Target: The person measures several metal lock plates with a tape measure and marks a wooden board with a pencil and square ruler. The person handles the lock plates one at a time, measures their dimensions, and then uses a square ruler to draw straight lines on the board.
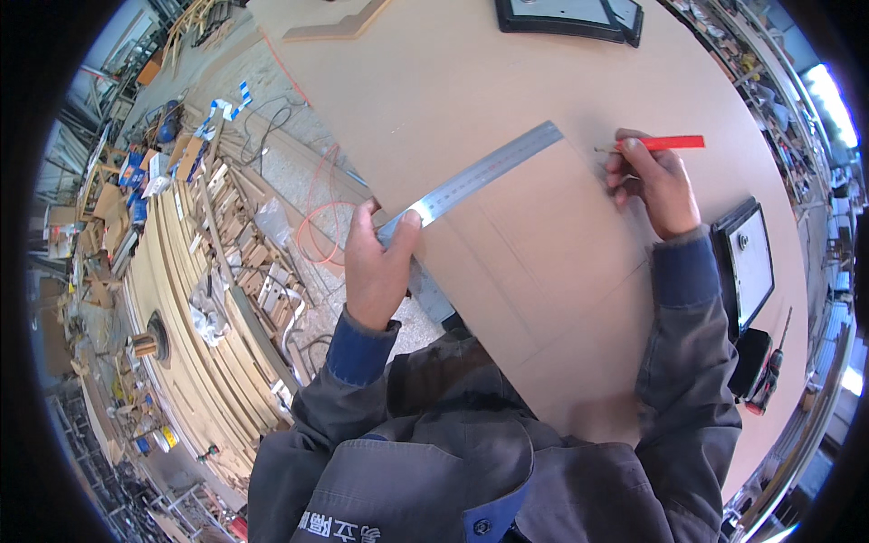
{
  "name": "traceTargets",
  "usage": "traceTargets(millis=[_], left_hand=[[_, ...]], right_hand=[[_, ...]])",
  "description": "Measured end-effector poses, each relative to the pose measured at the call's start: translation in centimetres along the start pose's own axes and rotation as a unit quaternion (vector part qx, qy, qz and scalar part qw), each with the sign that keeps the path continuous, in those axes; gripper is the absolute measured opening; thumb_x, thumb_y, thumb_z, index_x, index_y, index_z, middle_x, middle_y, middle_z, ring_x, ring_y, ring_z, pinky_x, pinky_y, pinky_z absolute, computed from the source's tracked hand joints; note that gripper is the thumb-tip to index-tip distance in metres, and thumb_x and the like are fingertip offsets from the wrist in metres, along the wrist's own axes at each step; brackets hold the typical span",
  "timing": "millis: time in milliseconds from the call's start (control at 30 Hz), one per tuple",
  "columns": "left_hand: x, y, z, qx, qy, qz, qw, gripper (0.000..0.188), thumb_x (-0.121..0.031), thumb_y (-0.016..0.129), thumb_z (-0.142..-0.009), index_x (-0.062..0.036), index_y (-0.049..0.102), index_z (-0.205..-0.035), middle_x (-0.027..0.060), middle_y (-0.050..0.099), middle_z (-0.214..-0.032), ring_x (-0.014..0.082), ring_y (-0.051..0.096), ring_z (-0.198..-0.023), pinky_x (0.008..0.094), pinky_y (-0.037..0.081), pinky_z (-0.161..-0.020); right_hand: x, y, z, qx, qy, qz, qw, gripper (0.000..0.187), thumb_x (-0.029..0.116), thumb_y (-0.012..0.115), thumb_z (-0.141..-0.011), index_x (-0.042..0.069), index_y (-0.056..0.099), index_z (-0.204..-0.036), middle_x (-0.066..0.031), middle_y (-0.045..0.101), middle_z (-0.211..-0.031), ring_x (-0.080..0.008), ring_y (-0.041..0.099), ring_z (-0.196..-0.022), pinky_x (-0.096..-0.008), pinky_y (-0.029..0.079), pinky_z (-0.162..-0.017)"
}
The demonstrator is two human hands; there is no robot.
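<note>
A metal ruler [489,170] lies slantwise across the tan board [579,271], its near end reaching the board's left edge. My left hand [380,262] grips that end, thumb on top and fingers at the edge. Over the board to the right, my right hand [656,181] is closed around a red pencil [674,142], its tip pointing left and held apart from the ruler's far end. Faint pencil lines show on the board between my arms.
Right of my right forearm lie a black-framed panel [747,262] and a screwdriver [769,380]. Another black-framed piece [570,16] sits at the far edge, near an angled wooden piece [335,23]. Left of the board are stacked wood strips [181,317] and an orange hose [317,231].
</note>
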State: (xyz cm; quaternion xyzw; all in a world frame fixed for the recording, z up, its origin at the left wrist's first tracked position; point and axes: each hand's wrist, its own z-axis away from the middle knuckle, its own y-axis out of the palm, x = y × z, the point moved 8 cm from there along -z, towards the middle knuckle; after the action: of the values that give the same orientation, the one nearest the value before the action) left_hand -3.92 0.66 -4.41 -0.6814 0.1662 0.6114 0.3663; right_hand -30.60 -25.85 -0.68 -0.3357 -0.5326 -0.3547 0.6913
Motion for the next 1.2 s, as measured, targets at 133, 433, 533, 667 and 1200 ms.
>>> traceTargets(millis=[133,433,533,667,1200], left_hand=[[0.0,-0.3,0.0,0.003,-0.010,-0.021,1.000,0.056,-0.026,0.072,-0.100,0.0118,0.054,-0.136,0.0195,0.070,-0.123,0.0202,0.068,-0.109,0.0347,0.055,-0.093],[0.1,0.1,0.0,0.011,-0.007,0.047,0.999,0.056,-0.027,0.072,-0.099,0.0119,0.054,-0.135,0.0197,0.071,-0.120,0.0207,0.069,-0.107,0.0348,0.055,-0.093],[0.9,0.0,-0.1,0.021,-0.020,0.046,0.999,0.051,-0.025,0.071,-0.103,0.0089,0.054,-0.137,0.0153,0.071,-0.122,0.0160,0.069,-0.107,0.0302,0.055,-0.092],[0.8,0.0,-0.2,0.017,-0.011,0.029,0.999,0.050,-0.025,0.070,-0.103,0.0089,0.053,-0.137,0.0159,0.072,-0.120,0.0157,0.070,-0.105,0.0302,0.056,-0.090],[0.8,0.0,0.0,0.031,-0.047,0.039,0.998,0.050,-0.027,0.071,-0.103,0.0074,0.055,-0.136,0.0128,0.073,-0.114,0.0129,0.070,-0.097,0.0279,0.056,-0.084]], right_hand=[[-0.4,0.1,-1.1,-0.006,0.002,-0.036,0.999,0.033,0.032,0.062,-0.106,0.001,0.068,-0.117,-0.0072,0.069,-0.090,-0.0131,0.065,-0.066,-0.0272,0.053,-0.053],[-1.4,-0.5,-0.9,-0.038,-0.002,-0.056,0.998,0.040,0.034,0.061,-0.108,0.000,0.067,-0.128,-0.0075,0.070,-0.093,-0.0127,0.064,-0.068,-0.0268,0.051,-0.052],[-1.0,-0.4,-0.6,-0.046,-0.007,-0.049,0.998,0.039,0.033,0.061,-0.108,0.000,0.067,-0.126,-0.0079,0.070,-0.093,-0.0125,0.064,-0.068,-0.0267,0.051,-0.053],[-1.4,-0.6,-0.9,-0.037,-0.005,-0.055,0.998,0.037,0.033,0.062,-0.108,0.000,0.068,-0.124,-0.0081,0.071,-0.092,-0.0126,0.065,-0.068,-0.0268,0.051,-0.053],[-1.4,-0.6,-0.8,-0.030,-0.006,-0.056,0.998,0.041,0.035,0.063,-0.107,-0.001,0.067,-0.126,-0.0084,0.071,-0.092,-0.0125,0.064,-0.068,-0.0264,0.052,-0.054]])
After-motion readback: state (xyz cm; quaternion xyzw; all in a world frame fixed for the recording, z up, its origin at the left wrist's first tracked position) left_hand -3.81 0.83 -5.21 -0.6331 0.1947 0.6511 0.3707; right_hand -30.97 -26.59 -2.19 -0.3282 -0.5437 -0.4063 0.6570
